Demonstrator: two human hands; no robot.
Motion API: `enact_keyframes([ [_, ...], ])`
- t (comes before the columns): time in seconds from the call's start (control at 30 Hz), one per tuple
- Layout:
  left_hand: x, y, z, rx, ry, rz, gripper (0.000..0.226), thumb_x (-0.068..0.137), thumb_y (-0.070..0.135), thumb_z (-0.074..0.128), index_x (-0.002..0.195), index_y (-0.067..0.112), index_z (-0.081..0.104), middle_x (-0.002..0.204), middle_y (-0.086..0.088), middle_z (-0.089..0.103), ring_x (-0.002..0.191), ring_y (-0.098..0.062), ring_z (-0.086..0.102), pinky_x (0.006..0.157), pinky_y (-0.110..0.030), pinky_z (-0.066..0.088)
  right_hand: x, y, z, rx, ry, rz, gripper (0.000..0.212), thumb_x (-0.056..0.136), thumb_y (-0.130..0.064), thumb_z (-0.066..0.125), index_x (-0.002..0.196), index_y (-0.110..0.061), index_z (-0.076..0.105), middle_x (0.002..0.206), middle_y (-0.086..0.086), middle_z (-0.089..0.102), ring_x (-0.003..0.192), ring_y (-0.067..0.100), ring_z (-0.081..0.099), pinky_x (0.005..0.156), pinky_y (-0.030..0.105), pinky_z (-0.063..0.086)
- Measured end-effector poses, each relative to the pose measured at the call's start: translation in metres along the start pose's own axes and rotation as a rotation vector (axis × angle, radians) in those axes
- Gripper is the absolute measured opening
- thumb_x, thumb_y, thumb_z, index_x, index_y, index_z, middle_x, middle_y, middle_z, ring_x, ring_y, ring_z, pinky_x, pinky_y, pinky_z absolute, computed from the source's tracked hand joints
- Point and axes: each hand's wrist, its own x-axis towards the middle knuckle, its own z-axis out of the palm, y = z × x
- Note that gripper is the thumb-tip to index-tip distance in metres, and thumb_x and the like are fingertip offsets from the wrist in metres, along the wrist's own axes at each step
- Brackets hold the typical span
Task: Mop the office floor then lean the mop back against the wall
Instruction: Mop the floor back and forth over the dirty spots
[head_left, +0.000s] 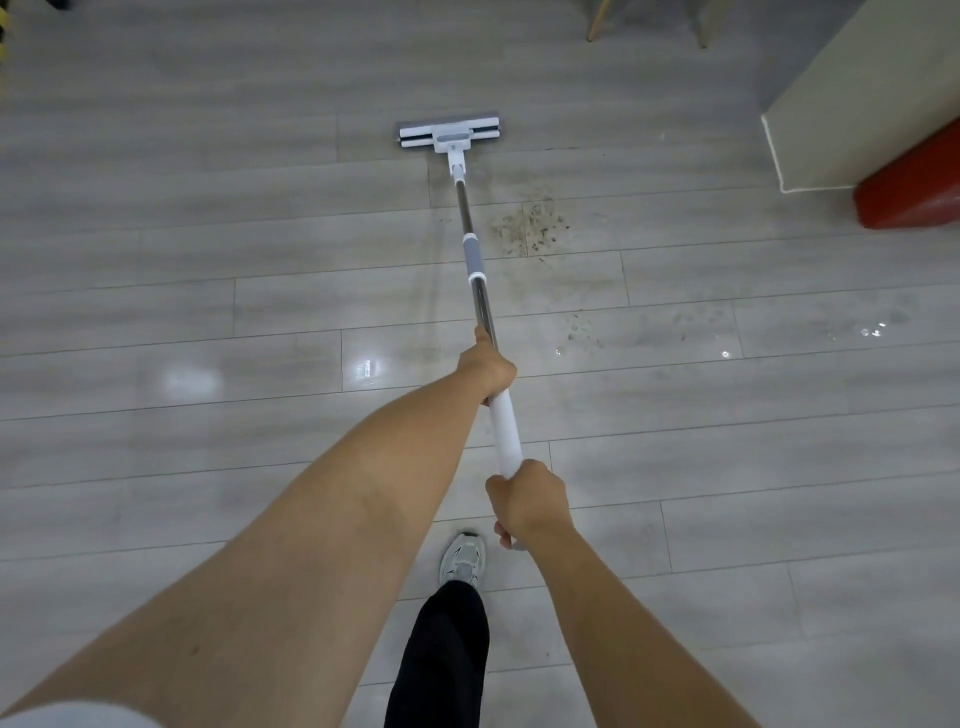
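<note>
Mop: I see the flat mop head (450, 135) far out on the grey plank floor (208, 260).
Grip: left hand (488, 366) wrapped round the pole (480, 291), right hand (530, 499) closed on its top end.
Risk: dirt patch (530, 228) lies beside my stroke; I may miss or smear it.
Risk: wet sheen near my shoe (463, 558); I could slip.

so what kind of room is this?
Probably an office or similar indoor room: grey plank floor, wooden chair legs at the top, a cream cabinet or wall corner beside a red padded seat. Nothing confirms it outright.
</note>
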Motion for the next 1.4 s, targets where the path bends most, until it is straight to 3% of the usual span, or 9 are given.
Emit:
enact_keyframes([
  [0.07,-0.012,-0.008,0.014,-0.022,-0.003,-0.004,0.09,0.095,0.011,0.05,0.159,0.036,-0.008,0.117,-0.013,0.058,0.097,-0.034,0.068,0.075,-0.045,0.062,-0.006,0.02,0.0,-0.018,0.012,-0.006,0.016,0.091,-0.01,0.048,0.102,-0.002,0.056,0.084,0.013,0.064,0.054,0.022,0.06,0.052,0.03,0.056],
  [0.23,-0.055,-0.038,0.055,-0.055,0.059,-0.016,0.084,0.094,0.015,0.05,0.159,0.038,0.002,0.115,-0.011,0.056,0.089,-0.036,0.069,0.064,-0.046,0.063,-0.036,0.077,0.0,-0.088,0.022,-0.018,0.013,0.094,-0.012,0.049,0.102,-0.003,0.054,0.089,0.013,0.064,0.058,0.023,0.06,0.056,0.033,0.058],
  [0.57,-0.225,-0.148,0.185,0.009,0.061,-0.027,0.075,0.096,0.013,0.05,0.158,0.029,0.011,0.119,-0.015,0.057,0.092,-0.036,0.067,0.045,-0.036,0.054,-0.158,0.27,0.003,-0.036,-0.032,0.052,0.014,0.093,-0.009,0.052,0.105,-0.003,0.052,0.089,0.016,0.064,0.062,0.026,0.058,0.066,0.037,0.058],
  [0.77,-0.319,-0.222,0.262,-0.036,0.063,-0.042,0.075,0.098,0.014,0.049,0.159,0.029,0.01,0.12,-0.015,0.057,0.092,-0.033,0.063,0.05,-0.037,0.054,-0.231,0.384,0.009,0.052,-0.083,0.156,0.021,0.093,-0.006,0.054,0.113,-0.008,0.053,0.092,0.013,0.06,0.065,0.02,0.052,0.059,0.03,0.05],
  [0.83,-0.334,-0.233,0.28,-0.044,0.059,-0.055,0.076,0.098,0.016,0.05,0.16,0.03,0.007,0.12,-0.015,0.058,0.094,-0.033,0.064,0.059,-0.041,0.059,-0.244,0.405,0.007,0.065,-0.089,0.19,0.022,0.093,-0.008,0.056,0.115,-0.008,0.051,0.091,0.012,0.059,0.065,0.018,0.051,0.06,0.029,0.051],
  [0.97,-0.342,-0.237,0.284,-0.138,0.045,-0.065,0.076,0.097,0.019,0.05,0.159,0.034,0.008,0.116,-0.014,0.059,0.097,-0.032,0.064,0.077,-0.044,0.062,-0.25,0.41,0.007,0.101,-0.063,0.168,0.022,0.095,-0.011,0.057,0.116,-0.009,0.051,0.092,0.011,0.058,0.067,0.017,0.051,0.055,0.027,0.049],
  [1.2,-0.309,-0.24,0.251,-0.125,0.075,-0.044,0.074,0.099,0.016,0.046,0.16,0.036,0.007,0.112,-0.01,0.055,0.09,-0.03,0.059,0.067,-0.039,0.056,-0.236,0.374,0.034,0.087,-0.073,0.185,0.007,0.092,-0.008,0.054,0.09,-0.012,0.05,0.087,0.012,0.059,0.066,0.02,0.051,0.05,0.025,0.045],
  [1.4,-0.251,-0.218,0.191,-0.073,0.079,-0.039,0.077,0.1,0.016,0.044,0.16,0.036,-0.001,0.124,-0.012,0.057,0.093,-0.03,0.061,0.08,-0.041,0.059,-0.202,0.3,0.057,0.076,-0.079,0.177,0.018,0.093,-0.007,0.052,0.11,-0.008,0.057,0.082,0.01,0.059,0.059,0.017,0.051,0.05,0.026,0.046],
])
